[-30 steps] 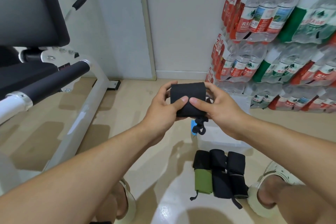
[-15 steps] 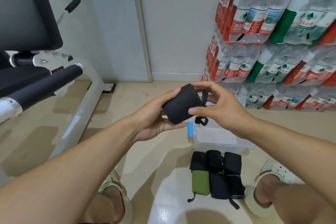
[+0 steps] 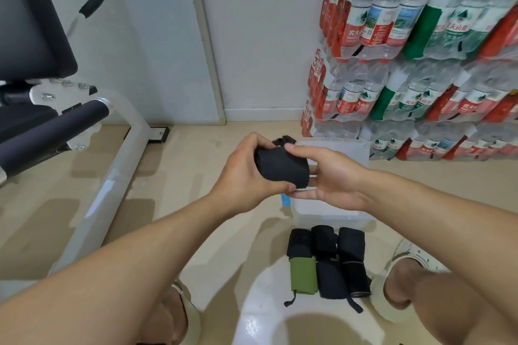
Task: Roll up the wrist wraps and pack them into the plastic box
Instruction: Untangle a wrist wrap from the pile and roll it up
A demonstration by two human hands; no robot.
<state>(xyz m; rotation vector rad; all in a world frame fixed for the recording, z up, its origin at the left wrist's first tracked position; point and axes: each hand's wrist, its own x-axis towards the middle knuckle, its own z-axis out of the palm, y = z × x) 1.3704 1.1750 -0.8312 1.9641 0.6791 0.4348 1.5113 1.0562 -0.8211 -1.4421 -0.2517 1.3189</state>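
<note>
Above the plastic box (image 3: 336, 214), mid-frame, both hands hold a black wrist wrap (image 3: 281, 166) rolled into a thick, squat cylinder. Fabric looks matte, slightly textured; roll lies roughly horizontal, tilted down to the right. A small black loop/tail sticks out at the roll's top behind the fingers. Left hand (image 3: 244, 173) wraps round the roll's left end, fingers curled over the top, thumb under. Right hand (image 3: 328, 176) pinches the right end, thumb on top, fingers underneath. Box is translucent w/ a blue latch on its left side, sitting on the floor (image 3: 196, 148); contents can't tell. Just in front of the box, 3 more wraps (image 3: 326, 260) lie side by side on the floor, partly rolled: left one black + olive green, other two black, thin straps trailing toward the person. Stacked water bottle packs (image 3: 406, 64) right, gym bench (image 3: 42, 92) left.
</note>
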